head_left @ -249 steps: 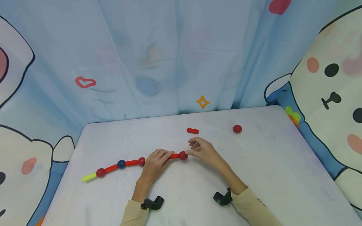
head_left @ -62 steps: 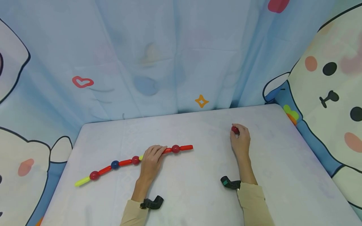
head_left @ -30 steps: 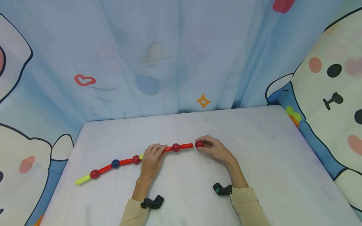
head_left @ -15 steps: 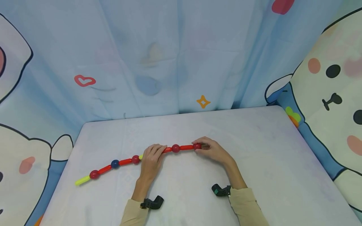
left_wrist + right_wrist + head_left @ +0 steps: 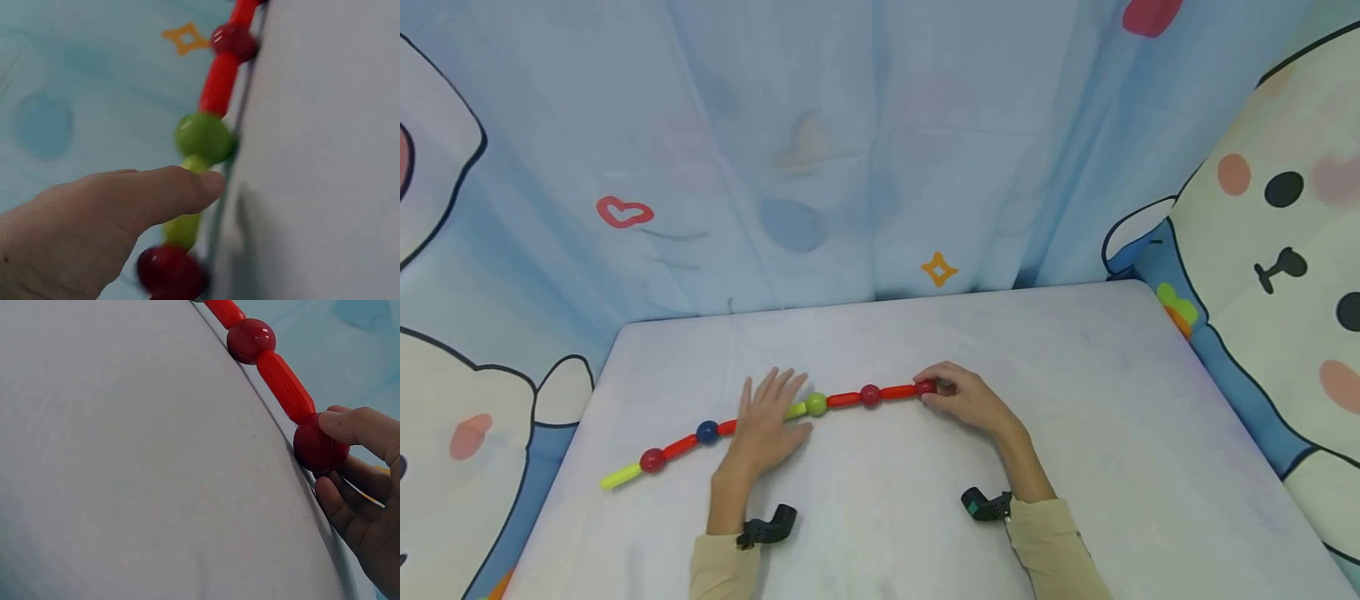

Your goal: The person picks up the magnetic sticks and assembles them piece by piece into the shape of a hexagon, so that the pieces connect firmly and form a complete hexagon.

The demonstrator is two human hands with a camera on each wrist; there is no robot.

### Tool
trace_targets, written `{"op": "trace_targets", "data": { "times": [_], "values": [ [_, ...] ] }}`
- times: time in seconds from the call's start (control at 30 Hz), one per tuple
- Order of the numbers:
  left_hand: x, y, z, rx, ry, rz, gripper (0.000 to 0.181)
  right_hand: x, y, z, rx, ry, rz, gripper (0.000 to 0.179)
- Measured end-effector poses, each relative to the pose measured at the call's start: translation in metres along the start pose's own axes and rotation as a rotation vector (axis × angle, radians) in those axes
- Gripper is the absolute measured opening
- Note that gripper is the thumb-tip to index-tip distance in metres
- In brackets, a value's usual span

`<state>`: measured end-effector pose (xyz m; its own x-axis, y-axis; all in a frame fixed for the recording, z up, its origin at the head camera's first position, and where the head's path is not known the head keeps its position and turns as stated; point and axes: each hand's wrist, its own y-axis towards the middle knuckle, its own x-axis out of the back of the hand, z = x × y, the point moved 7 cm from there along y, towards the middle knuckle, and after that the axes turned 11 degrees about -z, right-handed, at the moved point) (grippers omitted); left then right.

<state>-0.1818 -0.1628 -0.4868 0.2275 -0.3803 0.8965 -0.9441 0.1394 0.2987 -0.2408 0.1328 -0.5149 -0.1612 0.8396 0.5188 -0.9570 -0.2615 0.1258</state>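
Observation:
A chain of balls and short sticks runs slantwise across the white table. At its left end is a yellow stick (image 5: 621,477), followed by a red ball (image 5: 652,460) and a blue ball (image 5: 707,432). My left hand (image 5: 767,433) lies over the chain with fingers spread, hiding part of it. In the left wrist view its thumb (image 5: 169,194) crosses a yellow-green stick (image 5: 183,230) below the green ball (image 5: 203,137). My right hand (image 5: 970,402) pinches the red end ball (image 5: 312,447), which meets a red stick (image 5: 285,387).
The white-covered table (image 5: 1112,417) ends at a light blue curtain (image 5: 820,167) printed with cartoon figures. A black wrist camera (image 5: 767,527) sits on the left wrist, and another wrist camera (image 5: 985,504) on the right.
The right hand took the lone red ball from the table's far right and brought it to the chain's right end. The left hand has loosened, spread its fingers and slid left, baring the green ball.

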Motion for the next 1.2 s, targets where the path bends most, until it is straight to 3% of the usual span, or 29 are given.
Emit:
{"op": "trace_targets", "data": {
  "times": [0.17,0.27,0.33,0.5,0.67,0.77,0.97,1.07,1.2],
  "values": [
    [0.048,-0.022,0.05,0.25,0.038,0.178,0.083,0.01,-0.001,-0.005,-0.03,-0.036,-0.029,0.026],
    [0.064,-0.038,0.077,0.374,0.094,0.268,0.074,0.019,-0.002,-0.007,-0.051,-0.037,-0.058,0.027],
    [0.066,-0.044,0.089,0.411,0.115,0.278,0.065,0.024,-0.003,-0.008,-0.063,-0.037,-0.083,0.027],
    [0.057,-0.041,0.098,0.39,0.119,0.155,0.044,0.031,-0.002,-0.015,-0.075,-0.05,-0.128,0.029],
    [0.045,-0.029,0.088,0.325,0.133,-0.008,0.039,0.039,-0.001,-0.021,-0.097,-0.092,-0.208,0.031],
    [0.035,-0.023,0.081,0.311,0.116,-0.067,0.041,0.045,0.0,-0.026,-0.129,-0.145,-0.253,0.035],
    [0.019,-0.013,0.069,0.268,0.042,-0.112,0.047,0.058,0.0,-0.03,-0.136,-0.169,-0.327,0.034],
    [0.023,-0.014,0.07,0.26,0.039,-0.103,0.051,0.061,-0.001,-0.032,-0.133,-0.164,-0.346,0.031],
    [0.035,-0.023,0.081,0.295,0.057,-0.073,0.053,0.062,-0.001,-0.035,-0.132,-0.161,-0.344,0.03]
  ]
}}
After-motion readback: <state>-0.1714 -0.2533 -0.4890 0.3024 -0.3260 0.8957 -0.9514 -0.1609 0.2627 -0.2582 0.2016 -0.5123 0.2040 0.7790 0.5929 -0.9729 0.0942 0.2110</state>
